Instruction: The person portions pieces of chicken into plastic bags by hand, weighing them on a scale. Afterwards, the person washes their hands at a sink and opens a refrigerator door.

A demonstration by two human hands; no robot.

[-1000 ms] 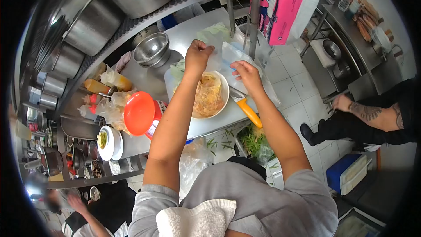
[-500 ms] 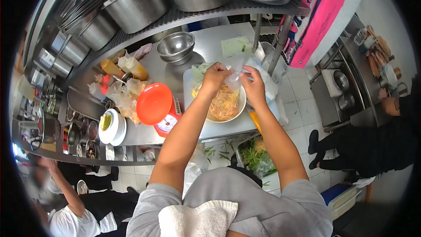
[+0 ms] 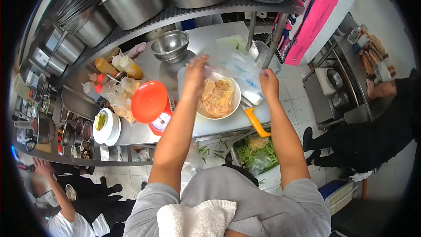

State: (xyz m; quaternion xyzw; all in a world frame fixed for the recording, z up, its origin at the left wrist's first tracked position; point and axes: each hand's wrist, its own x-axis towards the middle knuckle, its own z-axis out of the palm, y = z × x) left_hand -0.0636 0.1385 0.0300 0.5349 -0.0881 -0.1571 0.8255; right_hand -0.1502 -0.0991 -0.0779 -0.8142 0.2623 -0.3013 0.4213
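A white bowl (image 3: 237,102) stands on the white cutting board (image 3: 186,114), holding orange-yellow food in a clear bag (image 3: 218,96). My left hand (image 3: 195,74) is over the bowl's upper left side, its fingers smeared by motion beside blurred clear plastic. To the right of the bowl, my right hand (image 3: 269,83) is closed in a pinch on the edge of a clear plastic bag (image 3: 239,66) with blue print, which spreads behind the bowl. Close to the bowl's right side lies a knife with a yellow handle (image 3: 257,123).
A red kitchen scale (image 3: 151,103), sauce bottles (image 3: 130,66) and stacked steel bowls (image 3: 170,44) share the steel table. Large pots (image 3: 133,4) fill the shelf above. Below is a crate of greens (image 3: 258,153). Other people stand at left and right.
My hands have moved apart from above the bowl, left hand leftward, right hand to the right and slightly down with the bag edge. The bagged food and the knife handle show more fully.
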